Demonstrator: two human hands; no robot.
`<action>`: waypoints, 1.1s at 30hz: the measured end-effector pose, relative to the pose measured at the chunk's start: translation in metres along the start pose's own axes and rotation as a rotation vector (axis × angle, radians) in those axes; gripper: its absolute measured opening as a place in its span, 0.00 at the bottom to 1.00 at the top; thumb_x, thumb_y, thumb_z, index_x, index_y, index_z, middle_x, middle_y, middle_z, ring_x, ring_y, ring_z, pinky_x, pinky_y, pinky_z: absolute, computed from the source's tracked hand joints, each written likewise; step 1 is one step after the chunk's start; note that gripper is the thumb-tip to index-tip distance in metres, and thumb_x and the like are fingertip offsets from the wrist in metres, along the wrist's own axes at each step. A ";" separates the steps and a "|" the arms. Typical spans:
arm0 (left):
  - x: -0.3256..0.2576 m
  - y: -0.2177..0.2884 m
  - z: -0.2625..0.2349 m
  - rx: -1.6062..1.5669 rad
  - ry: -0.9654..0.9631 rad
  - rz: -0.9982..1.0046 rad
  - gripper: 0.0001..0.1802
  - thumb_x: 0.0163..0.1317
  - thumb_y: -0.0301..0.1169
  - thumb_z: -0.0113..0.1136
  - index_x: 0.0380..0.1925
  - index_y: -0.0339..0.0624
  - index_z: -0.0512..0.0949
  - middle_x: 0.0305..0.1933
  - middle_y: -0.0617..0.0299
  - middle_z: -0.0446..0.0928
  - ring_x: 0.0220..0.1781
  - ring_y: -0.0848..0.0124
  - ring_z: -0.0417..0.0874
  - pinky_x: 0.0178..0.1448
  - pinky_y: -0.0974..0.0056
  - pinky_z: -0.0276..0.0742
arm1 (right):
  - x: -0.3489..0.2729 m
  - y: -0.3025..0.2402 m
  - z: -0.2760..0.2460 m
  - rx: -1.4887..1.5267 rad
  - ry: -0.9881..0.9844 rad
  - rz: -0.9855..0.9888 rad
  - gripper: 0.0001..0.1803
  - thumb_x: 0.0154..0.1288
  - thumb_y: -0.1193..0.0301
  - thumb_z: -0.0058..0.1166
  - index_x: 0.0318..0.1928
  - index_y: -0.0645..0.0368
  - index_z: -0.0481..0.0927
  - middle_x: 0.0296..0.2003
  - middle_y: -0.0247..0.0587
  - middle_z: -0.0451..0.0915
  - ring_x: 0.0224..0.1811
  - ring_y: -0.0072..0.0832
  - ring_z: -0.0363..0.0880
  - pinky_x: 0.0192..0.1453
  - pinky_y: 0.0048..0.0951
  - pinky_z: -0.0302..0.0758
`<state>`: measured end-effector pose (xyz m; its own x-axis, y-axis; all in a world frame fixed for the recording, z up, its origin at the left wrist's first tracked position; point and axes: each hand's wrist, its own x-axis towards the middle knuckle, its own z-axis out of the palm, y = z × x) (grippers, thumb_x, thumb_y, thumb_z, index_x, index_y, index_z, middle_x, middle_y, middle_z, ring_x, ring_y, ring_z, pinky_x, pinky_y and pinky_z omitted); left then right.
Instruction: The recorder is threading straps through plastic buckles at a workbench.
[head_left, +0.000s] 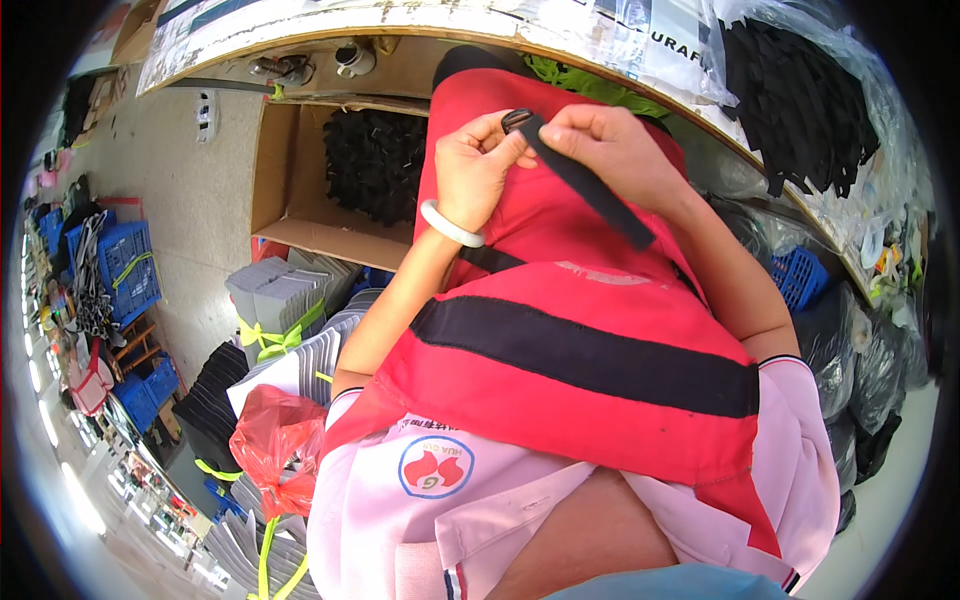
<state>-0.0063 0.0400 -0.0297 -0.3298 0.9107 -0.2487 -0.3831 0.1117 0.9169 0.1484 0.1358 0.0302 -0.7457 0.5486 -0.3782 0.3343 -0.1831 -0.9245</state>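
Over my lap, in front of a red apron [560, 285], both hands work on one piece. My left hand [478, 165], with a white bangle at the wrist, pinches a small black buckle [517, 121] between thumb and fingers. A black webbing strap [598, 195] runs from the buckle, and its loose end hangs down to the right over the apron. Close beside the buckle, my right hand [615, 150] is closed on the strap with thumb and forefinger. How the strap passes through the buckle is too small to make out.
Left of my lap stands an open cardboard box [270, 180] holding many black pieces. A worktable edge [330, 35] crosses ahead, with a heap of black straps [800, 105] at right. Tied grey stacks [275, 300] and a red plastic bag [280, 440] sit at left; a blue basket [797, 278] stands right.
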 end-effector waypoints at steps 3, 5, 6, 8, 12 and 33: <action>-0.002 0.000 0.008 0.094 0.010 0.070 0.09 0.61 0.18 0.62 0.42 0.30 0.81 0.32 0.62 0.81 0.31 0.76 0.83 0.36 0.74 0.79 | 0.003 0.018 0.001 0.070 -0.025 0.099 0.13 0.70 0.65 0.52 0.36 0.63 0.81 0.27 0.28 0.80 0.28 0.11 0.73 0.31 0.16 0.69; -0.003 -0.002 0.010 0.150 0.029 0.122 0.09 0.61 0.18 0.61 0.42 0.30 0.81 0.32 0.63 0.81 0.31 0.78 0.82 0.36 0.74 0.78 | 0.003 0.017 0.005 0.152 0.031 0.081 0.13 0.70 0.65 0.53 0.36 0.63 0.81 0.28 0.30 0.81 0.29 0.12 0.74 0.32 0.16 0.69; -0.003 -0.004 0.012 0.154 0.017 0.147 0.09 0.60 0.18 0.61 0.42 0.31 0.81 0.31 0.64 0.81 0.30 0.78 0.81 0.36 0.74 0.78 | 0.002 0.017 0.007 0.234 0.090 0.062 0.13 0.70 0.65 0.53 0.36 0.63 0.81 0.29 0.31 0.82 0.29 0.12 0.74 0.32 0.15 0.70; -0.004 -0.005 0.010 0.159 0.005 0.171 0.10 0.60 0.18 0.61 0.42 0.32 0.82 0.30 0.64 0.80 0.29 0.78 0.81 0.36 0.74 0.78 | -0.001 0.012 0.011 0.310 0.093 0.087 0.13 0.70 0.65 0.54 0.36 0.63 0.81 0.29 0.32 0.82 0.28 0.12 0.75 0.32 0.15 0.70; -0.006 -0.005 0.002 0.342 0.017 0.147 0.10 0.59 0.19 0.62 0.42 0.34 0.82 0.27 0.64 0.79 0.27 0.78 0.81 0.32 0.73 0.75 | -0.002 0.015 0.017 0.422 0.127 0.085 0.12 0.70 0.65 0.54 0.40 0.63 0.80 0.30 0.34 0.82 0.28 0.14 0.75 0.31 0.15 0.71; -0.005 0.004 0.003 -0.183 -0.008 -0.183 0.12 0.66 0.27 0.59 0.42 0.27 0.81 0.32 0.53 0.82 0.29 0.68 0.85 0.32 0.69 0.83 | -0.009 0.015 0.005 0.305 0.240 -0.279 0.07 0.67 0.72 0.57 0.43 0.62 0.81 0.28 0.31 0.78 0.24 0.14 0.75 0.26 0.15 0.72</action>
<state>-0.0037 0.0372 -0.0245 -0.2341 0.8850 -0.4024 -0.5858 0.2019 0.7849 0.1577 0.1241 0.0198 -0.6167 0.7772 -0.1252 -0.0707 -0.2131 -0.9745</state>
